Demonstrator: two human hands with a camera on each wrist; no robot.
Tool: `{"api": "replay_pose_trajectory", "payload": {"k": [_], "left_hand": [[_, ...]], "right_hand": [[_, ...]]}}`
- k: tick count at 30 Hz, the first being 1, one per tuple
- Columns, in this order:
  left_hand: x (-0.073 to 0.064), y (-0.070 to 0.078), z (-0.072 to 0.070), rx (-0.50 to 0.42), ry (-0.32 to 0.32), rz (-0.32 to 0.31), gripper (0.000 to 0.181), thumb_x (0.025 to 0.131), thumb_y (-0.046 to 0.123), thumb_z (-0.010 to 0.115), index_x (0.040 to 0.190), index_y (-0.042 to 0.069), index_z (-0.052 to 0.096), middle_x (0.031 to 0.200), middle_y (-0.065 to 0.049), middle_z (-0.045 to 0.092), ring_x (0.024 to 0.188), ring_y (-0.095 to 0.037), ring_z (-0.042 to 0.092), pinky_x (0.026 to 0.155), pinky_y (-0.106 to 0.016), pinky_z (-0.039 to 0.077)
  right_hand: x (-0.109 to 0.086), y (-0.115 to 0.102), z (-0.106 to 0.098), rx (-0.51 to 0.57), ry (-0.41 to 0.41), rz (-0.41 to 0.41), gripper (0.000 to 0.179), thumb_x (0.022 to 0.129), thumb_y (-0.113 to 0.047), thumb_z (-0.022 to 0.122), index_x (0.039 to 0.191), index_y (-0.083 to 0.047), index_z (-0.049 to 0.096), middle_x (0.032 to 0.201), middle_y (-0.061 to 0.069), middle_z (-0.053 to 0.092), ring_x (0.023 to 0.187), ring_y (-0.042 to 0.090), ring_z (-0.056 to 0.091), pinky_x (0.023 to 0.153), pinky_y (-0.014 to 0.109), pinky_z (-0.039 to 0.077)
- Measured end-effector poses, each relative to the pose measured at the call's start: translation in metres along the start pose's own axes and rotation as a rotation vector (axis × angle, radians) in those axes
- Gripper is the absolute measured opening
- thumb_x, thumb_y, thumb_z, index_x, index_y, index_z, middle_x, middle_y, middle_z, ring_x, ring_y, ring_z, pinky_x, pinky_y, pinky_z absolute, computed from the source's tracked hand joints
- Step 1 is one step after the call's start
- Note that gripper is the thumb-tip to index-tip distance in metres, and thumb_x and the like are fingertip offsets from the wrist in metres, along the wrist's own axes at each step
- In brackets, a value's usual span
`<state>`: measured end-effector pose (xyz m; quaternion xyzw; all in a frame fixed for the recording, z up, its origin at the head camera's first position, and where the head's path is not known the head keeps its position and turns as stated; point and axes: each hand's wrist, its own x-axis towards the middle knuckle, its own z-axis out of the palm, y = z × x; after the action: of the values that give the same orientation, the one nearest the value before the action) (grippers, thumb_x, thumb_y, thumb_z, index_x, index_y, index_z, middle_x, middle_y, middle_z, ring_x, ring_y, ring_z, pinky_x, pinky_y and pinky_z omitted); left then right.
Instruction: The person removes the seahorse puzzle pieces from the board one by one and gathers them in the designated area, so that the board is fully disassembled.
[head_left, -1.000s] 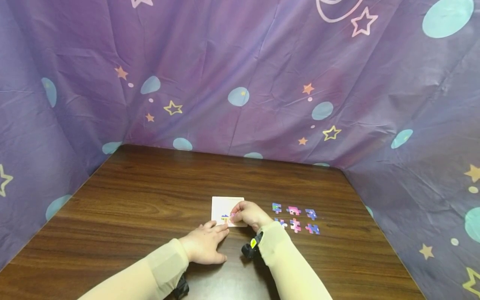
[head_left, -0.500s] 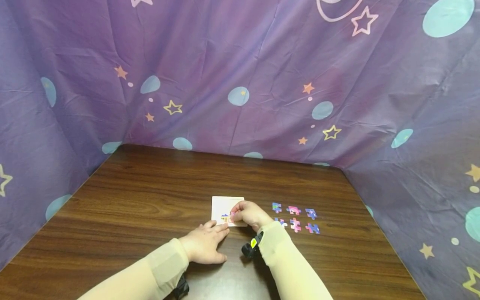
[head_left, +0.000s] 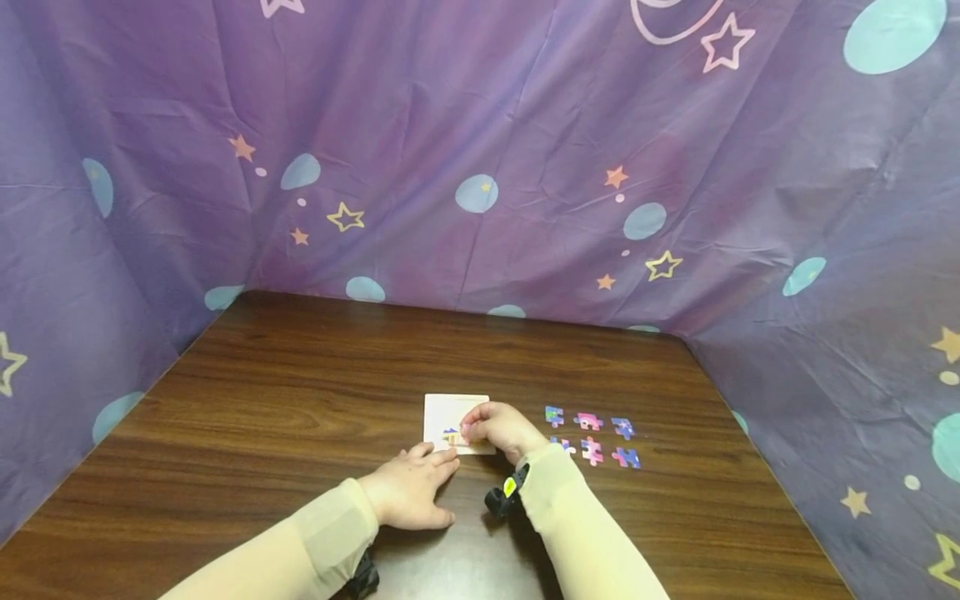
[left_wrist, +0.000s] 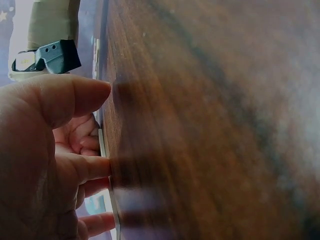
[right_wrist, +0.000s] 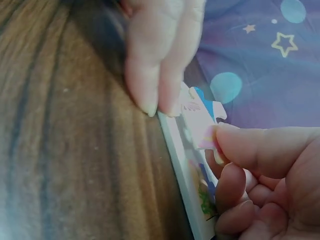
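A small white puzzle board (head_left: 442,407) lies on the table, with a colourful jigsaw piece (head_left: 452,437) near its front edge. My right hand (head_left: 504,429) is over the board's right part. Between thumb and forefinger it pinches a jigsaw piece (right_wrist: 201,117) with white, pink and blue print, tilted up off the board in the right wrist view. That view also shows printed colours on the board below the fingers. My left hand (head_left: 412,487) lies flat with spread fingers. Its fingertips (right_wrist: 149,102) press the board's near edge. My right fingers hide part of the board in the head view.
Several loose jigsaw pieces (head_left: 591,452) lie in two rows right of the board, one partly hidden by my right wrist. Dark wrist cameras (head_left: 501,498) sit under the cuffs. A purple cloth (head_left: 480,125) with stars hangs around the wooden table (head_left: 315,400).
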<state>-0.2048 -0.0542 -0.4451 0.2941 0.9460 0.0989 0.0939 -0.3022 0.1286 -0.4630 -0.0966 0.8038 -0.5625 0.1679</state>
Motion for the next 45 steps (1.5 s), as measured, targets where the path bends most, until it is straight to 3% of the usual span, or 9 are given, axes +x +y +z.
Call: {"api": "replay_pose_trajectory", "payload": {"k": [13,21,34,45], "left_hand": [[0.0,-0.001,0.001,0.001,0.001,0.0,0.076,0.08,0.051,0.064,0.141,0.007,0.049,0.149,-0.004,0.041,0.136,-0.035,0.034,0.106,-0.058,0.033],[0.002,-0.001,0.001,-0.017,-0.011,0.001,0.077,0.08,0.051,0.064,0.142,0.007,0.048,0.15,-0.003,0.039,0.137,-0.035,0.032,0.106,-0.059,0.032],[0.001,-0.001,0.001,-0.012,-0.007,-0.012,0.076,0.08,0.05,0.065,0.141,0.008,0.048,0.151,-0.002,0.039,0.138,-0.034,0.032,0.107,-0.058,0.031],[0.002,0.0,0.0,-0.009,-0.01,-0.017,0.076,0.079,0.05,0.065,0.141,0.009,0.049,0.151,0.0,0.039,0.138,-0.034,0.032,0.107,-0.057,0.032]], "right_hand": [[0.005,-0.002,-0.006,0.034,-0.012,0.008,0.012,0.079,-0.003,0.07,0.089,0.002,0.066,0.079,0.0,0.061,0.073,0.014,0.051,0.064,0.024,0.042],[-0.002,-0.007,-0.02,0.097,-0.059,-0.007,0.01,0.083,-0.004,0.067,0.091,-0.001,0.063,0.068,-0.004,0.055,0.059,0.009,0.044,0.054,0.022,0.034],[-0.032,0.011,-0.08,0.177,-0.015,0.054,0.011,0.083,-0.003,0.068,0.088,-0.007,0.059,0.07,-0.004,0.058,0.059,0.006,0.046,0.051,0.018,0.034],[-0.075,0.04,-0.132,0.162,-0.046,0.09,0.008,0.086,-0.008,0.068,0.089,-0.01,0.061,0.079,-0.007,0.063,0.07,0.006,0.053,0.064,0.021,0.042]]}}
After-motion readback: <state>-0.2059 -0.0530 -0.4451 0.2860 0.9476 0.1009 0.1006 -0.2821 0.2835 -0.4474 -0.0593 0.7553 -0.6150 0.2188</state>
